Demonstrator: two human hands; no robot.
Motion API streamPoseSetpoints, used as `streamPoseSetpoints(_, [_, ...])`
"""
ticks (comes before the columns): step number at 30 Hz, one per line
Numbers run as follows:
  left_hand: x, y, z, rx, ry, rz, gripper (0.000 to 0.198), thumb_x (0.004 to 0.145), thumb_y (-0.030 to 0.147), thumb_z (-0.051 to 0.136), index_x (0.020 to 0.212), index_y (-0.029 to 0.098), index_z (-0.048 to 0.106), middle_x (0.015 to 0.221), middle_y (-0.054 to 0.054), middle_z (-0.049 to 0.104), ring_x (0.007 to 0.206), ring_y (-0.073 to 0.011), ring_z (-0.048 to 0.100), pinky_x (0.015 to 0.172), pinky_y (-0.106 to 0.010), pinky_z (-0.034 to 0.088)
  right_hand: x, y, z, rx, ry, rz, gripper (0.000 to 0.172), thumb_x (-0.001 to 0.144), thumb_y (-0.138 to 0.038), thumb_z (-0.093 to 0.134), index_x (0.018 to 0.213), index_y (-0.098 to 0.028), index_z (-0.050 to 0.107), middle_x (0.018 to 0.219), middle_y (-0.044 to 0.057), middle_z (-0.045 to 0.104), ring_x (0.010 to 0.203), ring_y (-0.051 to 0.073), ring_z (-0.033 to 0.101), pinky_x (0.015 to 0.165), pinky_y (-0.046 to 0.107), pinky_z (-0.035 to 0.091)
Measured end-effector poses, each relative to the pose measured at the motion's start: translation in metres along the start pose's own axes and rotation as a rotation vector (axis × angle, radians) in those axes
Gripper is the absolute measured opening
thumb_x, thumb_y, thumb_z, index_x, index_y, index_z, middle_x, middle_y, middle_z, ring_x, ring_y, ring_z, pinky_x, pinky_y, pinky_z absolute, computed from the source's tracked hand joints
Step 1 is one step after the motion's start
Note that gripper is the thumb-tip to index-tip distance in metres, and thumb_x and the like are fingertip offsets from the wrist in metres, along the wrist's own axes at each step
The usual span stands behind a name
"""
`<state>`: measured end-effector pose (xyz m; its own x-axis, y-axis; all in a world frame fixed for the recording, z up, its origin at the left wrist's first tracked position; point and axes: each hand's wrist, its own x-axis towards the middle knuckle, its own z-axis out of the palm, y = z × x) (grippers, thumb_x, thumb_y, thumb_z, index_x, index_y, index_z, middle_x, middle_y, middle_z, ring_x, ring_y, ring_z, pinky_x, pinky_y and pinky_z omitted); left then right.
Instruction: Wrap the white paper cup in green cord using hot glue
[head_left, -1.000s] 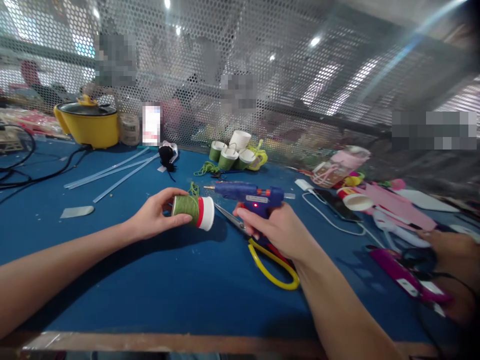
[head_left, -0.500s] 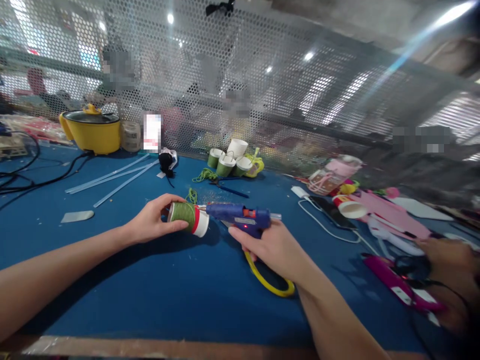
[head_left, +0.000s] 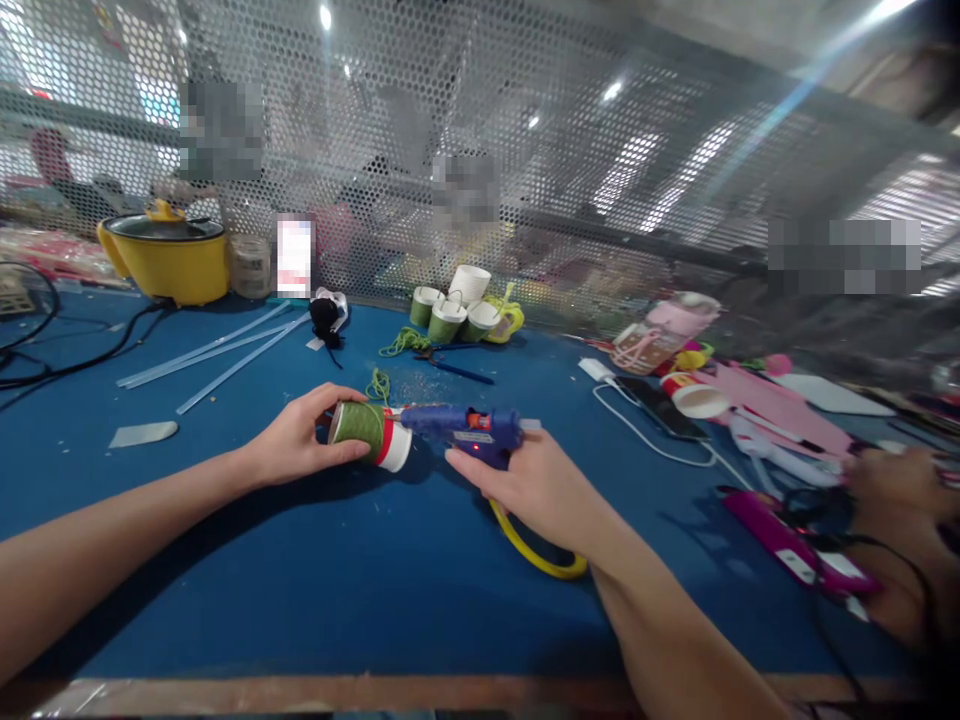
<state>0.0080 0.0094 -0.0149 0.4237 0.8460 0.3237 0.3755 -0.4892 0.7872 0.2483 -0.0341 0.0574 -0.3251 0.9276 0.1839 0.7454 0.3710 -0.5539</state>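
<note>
Nearest us, a yellow handle loop [head_left: 536, 555] lies on the blue table [head_left: 300, 610], partly beneath the right hand [head_left: 544, 490]. We find that hand closed around the glue gun [head_left: 457, 425]; its trigger fingers are hidden, so we cannot tell whether they press. The left hand [head_left: 304, 440] grips the green-wound cup [head_left: 356, 428], tilted on its side, between thumb and fingers. A second ago the nozzle stood clear; it now meets or nearly meets the red band, in our judgement a gluing position. Beyond stand similar cups [head_left: 448, 322].
</note>
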Motion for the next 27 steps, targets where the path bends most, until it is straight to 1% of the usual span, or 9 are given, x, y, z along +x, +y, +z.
streamPoseSetpoints(8, [-0.0002, 0.0007, -0.0004, 0.019, 0.0, -0.002, 0.045, 0.074, 0.04, 0.063, 0.11, 0.015, 0.051, 0.105, -0.01, 0.059, 0.091, -0.0238, 0.061, 0.079, -0.04, 0.051, 0.0013, 0.0, 0.0014, -0.04, 0.025, -0.013, 0.014, 0.075, -0.03, 0.058, 0.062, -0.023, 0.06, 0.063, 0.0, 0.065, 0.064, 0.018, 0.06, 0.067, 0.03, 0.047])
streamPoseSetpoints(12, [0.0002, -0.0003, -0.0003, 0.014, 0.009, 0.004, 0.045, 0.073, 0.04, 0.063, 0.109, 0.016, 0.052, 0.105, -0.01, 0.059, 0.092, -0.0241, 0.06, 0.079, -0.04, 0.051, 0.0016, -0.0016, -0.0009, -0.05, -0.019, -0.037, 0.012, 0.076, -0.027, 0.056, 0.068, -0.022, 0.063, 0.066, -0.001, 0.067, 0.063, 0.017, 0.059, 0.065, 0.028, 0.048])
streamPoseSetpoints(15, [0.0008, -0.0014, 0.0, 0.004, 0.018, 0.001, 0.045, 0.072, 0.04, 0.064, 0.109, 0.017, 0.052, 0.105, -0.01, 0.061, 0.092, -0.0245, 0.061, 0.078, -0.039, 0.051, 0.0028, -0.004, -0.0045, -0.065, -0.047, -0.048, 0.015, 0.078, -0.027, 0.054, 0.073, -0.019, 0.065, 0.068, 0.0, 0.068, 0.061, 0.016, 0.059, 0.063, 0.027, 0.048])
streamPoseSetpoints(18, [0.0013, -0.0022, 0.0003, 0.008, 0.021, -0.007, 0.045, 0.072, 0.04, 0.063, 0.109, 0.016, 0.052, 0.106, -0.01, 0.061, 0.092, -0.0244, 0.061, 0.078, -0.039, 0.051, 0.0039, -0.0048, -0.0065, -0.08, -0.066, -0.028, 0.017, 0.08, -0.029, 0.053, 0.077, -0.017, 0.065, 0.066, 0.0, 0.067, 0.06, 0.016, 0.058, 0.06, 0.027, 0.048])
streamPoseSetpoints(20, [0.0014, -0.0023, 0.0003, 0.015, 0.019, -0.013, 0.046, 0.072, 0.041, 0.063, 0.109, 0.015, 0.052, 0.105, -0.01, 0.062, 0.09, -0.0241, 0.062, 0.078, -0.039, 0.052, 0.0032, -0.0041, -0.006, -0.087, -0.068, -0.032, 0.018, 0.08, -0.029, 0.053, 0.074, -0.017, 0.064, 0.063, 0.0, 0.065, 0.059, 0.016, 0.057, 0.059, 0.027, 0.047])
streamPoseSetpoints(23, [0.0013, -0.0022, -0.0001, 0.021, 0.021, -0.014, 0.047, 0.072, 0.041, 0.063, 0.109, 0.014, 0.053, 0.104, -0.011, 0.062, 0.088, -0.024, 0.062, 0.077, -0.039, 0.052, 0.0, -0.0025, -0.0034, -0.078, -0.035, -0.056, 0.018, 0.079, -0.028, 0.054, 0.066, -0.018, 0.062, 0.06, -0.001, 0.063, 0.056, 0.014, 0.055, 0.059, 0.026, 0.047])
streamPoseSetpoints(27, [0.0015, -0.0023, -0.0006, 0.026, 0.02, -0.013, 0.044, 0.073, 0.04, 0.063, 0.108, 0.016, 0.053, 0.102, -0.01, 0.063, 0.088, -0.0235, 0.062, 0.076, -0.039, 0.052, -0.0037, -0.0012, 0.0003, -0.013, -0.008, -0.042, 0.023, 0.078, -0.028, 0.056, 0.057, -0.02, 0.054, 0.057, -0.003, 0.061, 0.053, 0.013, 0.053, 0.057, 0.024, 0.047])
